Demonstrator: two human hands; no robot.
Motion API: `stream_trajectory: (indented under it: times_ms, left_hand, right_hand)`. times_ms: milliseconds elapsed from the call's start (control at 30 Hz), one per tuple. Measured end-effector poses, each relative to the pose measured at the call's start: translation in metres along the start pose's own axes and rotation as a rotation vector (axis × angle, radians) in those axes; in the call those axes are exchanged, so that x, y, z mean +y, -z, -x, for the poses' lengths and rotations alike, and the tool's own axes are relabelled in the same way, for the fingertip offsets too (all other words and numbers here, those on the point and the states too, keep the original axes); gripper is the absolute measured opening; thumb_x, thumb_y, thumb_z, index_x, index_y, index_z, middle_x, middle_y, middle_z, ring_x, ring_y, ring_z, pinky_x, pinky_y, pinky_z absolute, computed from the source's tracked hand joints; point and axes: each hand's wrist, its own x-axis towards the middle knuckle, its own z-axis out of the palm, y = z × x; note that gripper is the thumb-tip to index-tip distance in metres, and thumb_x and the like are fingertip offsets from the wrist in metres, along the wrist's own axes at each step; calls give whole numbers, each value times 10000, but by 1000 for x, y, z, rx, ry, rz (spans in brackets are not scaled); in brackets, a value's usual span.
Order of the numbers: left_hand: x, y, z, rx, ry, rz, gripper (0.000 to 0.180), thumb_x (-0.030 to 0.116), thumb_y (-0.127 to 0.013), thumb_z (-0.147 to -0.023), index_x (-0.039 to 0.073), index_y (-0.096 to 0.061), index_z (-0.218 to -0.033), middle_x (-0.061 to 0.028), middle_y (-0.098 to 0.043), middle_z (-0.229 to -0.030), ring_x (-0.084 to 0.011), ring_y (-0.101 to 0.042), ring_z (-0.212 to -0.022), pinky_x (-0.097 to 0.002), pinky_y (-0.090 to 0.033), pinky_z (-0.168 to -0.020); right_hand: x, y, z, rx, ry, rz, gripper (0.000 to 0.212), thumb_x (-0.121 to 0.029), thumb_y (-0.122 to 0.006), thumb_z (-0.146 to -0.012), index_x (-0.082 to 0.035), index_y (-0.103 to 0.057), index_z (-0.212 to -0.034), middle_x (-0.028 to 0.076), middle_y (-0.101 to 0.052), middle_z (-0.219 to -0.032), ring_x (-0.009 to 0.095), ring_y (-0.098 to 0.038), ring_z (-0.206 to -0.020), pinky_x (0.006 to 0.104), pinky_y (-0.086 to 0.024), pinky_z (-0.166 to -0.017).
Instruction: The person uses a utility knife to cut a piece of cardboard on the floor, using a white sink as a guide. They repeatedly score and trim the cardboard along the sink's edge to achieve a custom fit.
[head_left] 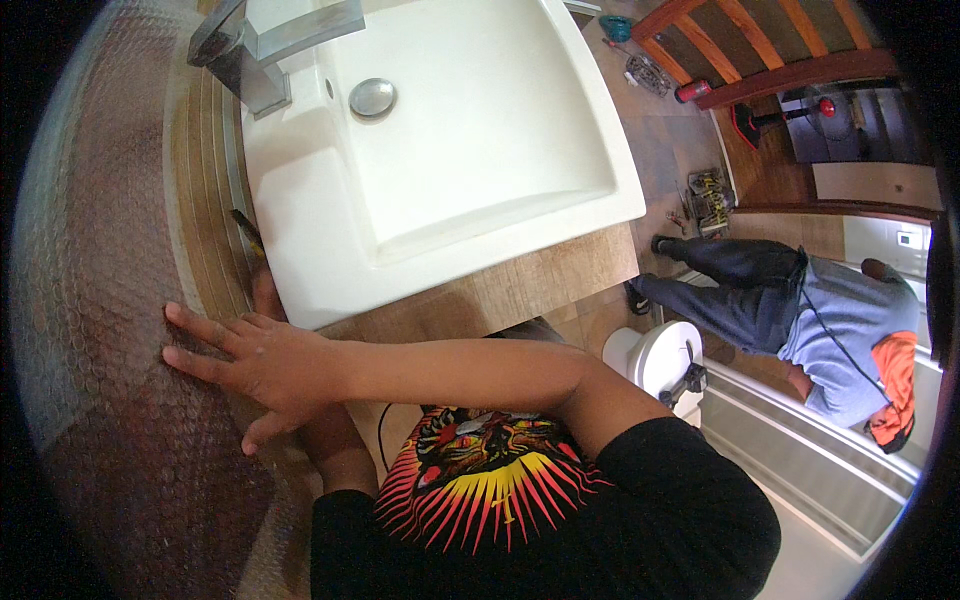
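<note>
My right hand [255, 365] reaches across in front of me, its fingers spread against a clear bubble-textured sheet [105, 290] on the left. Under it passes my left forearm [338, 450], and most of my left hand is hidden. One finger of my left hand [265, 297] shows beside the corner of the white washbasin [310, 210]. From there a slim black-and-yellow tool [247, 234] sticks up in the narrow gap between basin and wall. It appears gripped in my left hand; its exact kind is not clear.
A chrome tap [262, 60] stands at the basin's back edge, above a round drain plug [373, 98]. The basin rests on a wood-look counter [540, 280]. To the right are a white toilet [650, 360], another person [800, 310] bending over, and a tool tray [710, 200].
</note>
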Motion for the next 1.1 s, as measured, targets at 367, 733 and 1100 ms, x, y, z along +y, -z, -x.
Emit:
stream_trajectory:
  times_ms: [367, 733, 1100]
  left_hand:
    - [-1, -18, -32, -12, -11, 4, 391, 286, -574, -890, -44, -559, -1100, -226, -633, -1021, -350, -621, -952, -435, -459, -858]
    - [18, -61, -119, -45, 58, -34, 412, 304, -574, -885, -48, -556, -1099, -239, -628, -1039, -366, -616, -972, -447, -454, -875]
    - [-26, -92, -198, 101, -133, 63, 430, 325, -604, -881, -48, -560, -1090, -228, -640, -974, -345, -626, -903, -432, -468, -811]
  right_hand:
    - [-4, -15, 14, 26, -12, -103, 1204, -592, -725, -568, -114, -153, -1515, 241, -21, -1557, 456, -339, -1313, 509, -355, -1014]
    - [15, 6, 28, -61, -83, -48, 1004, -410, -749, -730, -139, -177, -1508, 250, -114, -1538, 437, -281, -1361, 466, -301, -1101]
    - [31, 46, 88, -96, -373, 446, 436, -305, -632, -858, -69, -557, -1216, 134, -459, -1366, 303, -403, -1302, 503, -275, -1091]
